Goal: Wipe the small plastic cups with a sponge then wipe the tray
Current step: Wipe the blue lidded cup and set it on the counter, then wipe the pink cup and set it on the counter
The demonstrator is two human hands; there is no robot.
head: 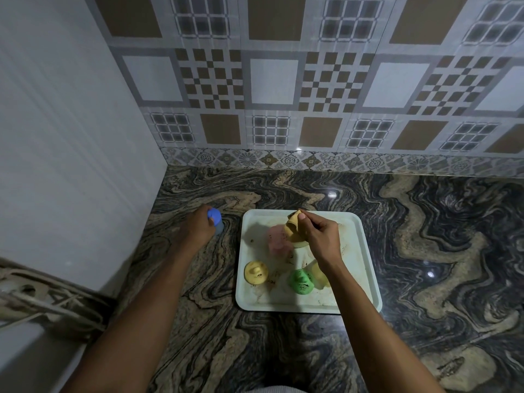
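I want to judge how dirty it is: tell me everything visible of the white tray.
The tray is pale, rectangular and plastic-looking, with rounded corners and a raised rim. It lies flat on the swirled stone counter, its floor smeared with brown stains. A pink cup, a yellow cup and a green cup stand on it; the right hand holds a tan sponge above its far half.

Tray (355, 259) on bench (425, 236), wall (272, 80) behind. On tray: front-left cup (256, 273), front-middle cup (302, 281), centre cup (276, 239) behind them. Lone cup (214, 217) left of tray, off it. Sponge (292, 229) over tray's far part.
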